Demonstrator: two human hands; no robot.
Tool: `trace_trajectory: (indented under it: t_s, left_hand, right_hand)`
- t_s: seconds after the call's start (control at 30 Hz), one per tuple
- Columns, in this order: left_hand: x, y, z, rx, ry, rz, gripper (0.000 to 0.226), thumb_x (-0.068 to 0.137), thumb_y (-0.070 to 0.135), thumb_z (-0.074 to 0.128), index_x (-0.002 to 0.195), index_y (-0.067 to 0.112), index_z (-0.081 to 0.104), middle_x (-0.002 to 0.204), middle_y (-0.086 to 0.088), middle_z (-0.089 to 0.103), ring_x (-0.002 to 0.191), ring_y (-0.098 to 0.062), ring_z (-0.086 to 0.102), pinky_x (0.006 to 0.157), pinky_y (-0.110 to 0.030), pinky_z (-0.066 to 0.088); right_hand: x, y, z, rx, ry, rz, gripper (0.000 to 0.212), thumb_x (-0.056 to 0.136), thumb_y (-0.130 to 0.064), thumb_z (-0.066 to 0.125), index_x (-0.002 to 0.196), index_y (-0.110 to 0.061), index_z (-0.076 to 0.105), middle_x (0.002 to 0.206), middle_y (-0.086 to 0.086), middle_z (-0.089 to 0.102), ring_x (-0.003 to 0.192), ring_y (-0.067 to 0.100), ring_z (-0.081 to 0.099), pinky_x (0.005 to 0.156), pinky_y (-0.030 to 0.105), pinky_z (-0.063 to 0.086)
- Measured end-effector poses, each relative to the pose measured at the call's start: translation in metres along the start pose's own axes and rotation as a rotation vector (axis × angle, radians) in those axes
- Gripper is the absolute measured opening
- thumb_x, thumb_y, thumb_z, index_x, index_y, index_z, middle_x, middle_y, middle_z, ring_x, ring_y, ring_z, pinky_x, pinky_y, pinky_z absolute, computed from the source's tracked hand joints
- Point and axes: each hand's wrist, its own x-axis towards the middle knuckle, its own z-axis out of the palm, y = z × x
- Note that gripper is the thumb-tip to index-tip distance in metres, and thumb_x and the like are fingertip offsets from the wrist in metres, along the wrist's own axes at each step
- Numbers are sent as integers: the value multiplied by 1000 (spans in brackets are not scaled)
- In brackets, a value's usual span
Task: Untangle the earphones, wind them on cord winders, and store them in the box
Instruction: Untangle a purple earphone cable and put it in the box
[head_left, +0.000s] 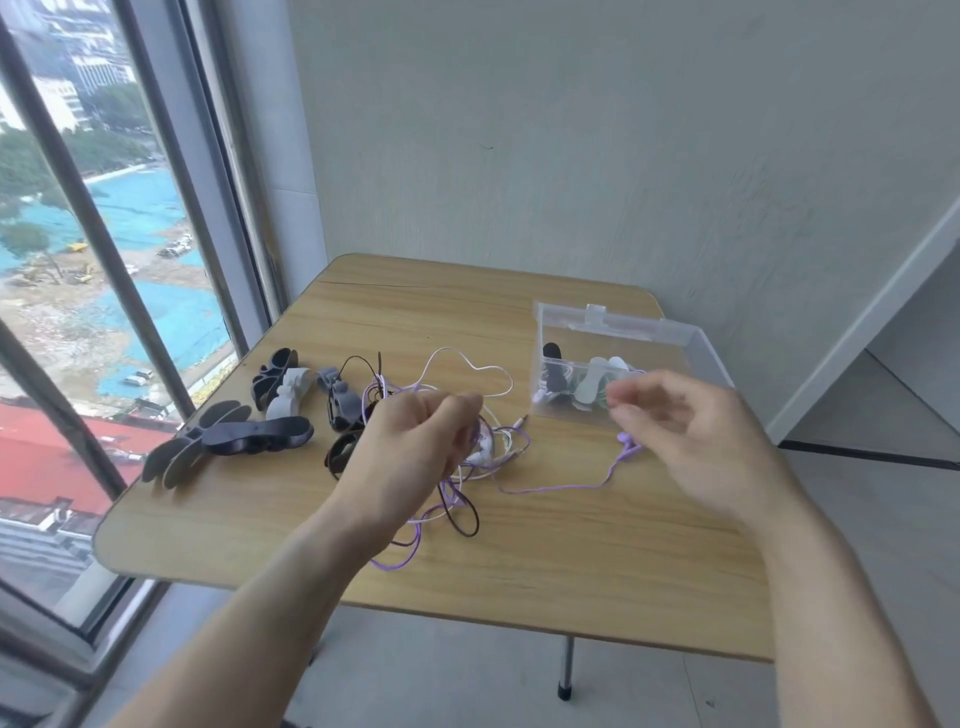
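Two hands on the untangling now: left hand (415, 441) fingers curled round the cord knot (467, 452), right hand (691, 431) fingers loosely spread above the purple earbud (629, 446), which looks next for teasing free.

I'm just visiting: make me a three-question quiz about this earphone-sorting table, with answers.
1. True or false: the clear box already holds wound earphones.
2. Which hand grips the tangled cords? A left hand B right hand
3. Fill in: the spare cord winders lie on the table's ____ side.

Key: 1 true; 2 A; 3 left (window side).
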Motion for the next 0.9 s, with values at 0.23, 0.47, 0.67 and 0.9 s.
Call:
trace_trajectory:
  t_s: [0.23, 0.47, 0.67, 0.9]
  left_hand:
    - [-7, 5, 12, -62, -72, -1, 47, 99, 18, 54, 52, 16, 44, 48, 0, 38, 50, -17, 32, 48, -20, 28]
    - [-7, 6, 7, -167, -211, -87, 47, 95, 26, 59, 57, 19, 31, 52, 2, 26, 48, -14, 22, 49, -22, 21]
    - [-6, 13, 2, -871, -253, -183, 26, 91, 27, 50, 72, 11, 55, 62, -1, 47, 49, -15, 41, 56, -26, 29]
    - [-3, 14, -8, -1089, -116, -121, 49, 94, 25, 47, 133, -3, 51, 131, -15, 65, 122, -24, 63, 77, -28, 33]
  right_hand:
    - [-14, -32, 50, 178, -420, -42, 12, 94, -20, 69, 105, -17, 70, 95, -2, 76, 78, 10, 71, 67, 33, 57]
    - [-7, -33, 37, 112, -258, -59, 28, 85, -42, 64, 79, -15, 70, 56, -16, 58, 48, -2, 46, 50, 8, 35]
    - [-8, -34, 50, 137, -292, -15, 38, 103, -36, 46, 81, -11, 63, 57, -4, 50, 47, 6, 38, 48, 16, 32]
    - [-12, -37, 58, -176, -423, -10, 34, 105, -37, 46, 81, -21, 64, 58, -7, 60, 51, 6, 45, 54, 25, 39]
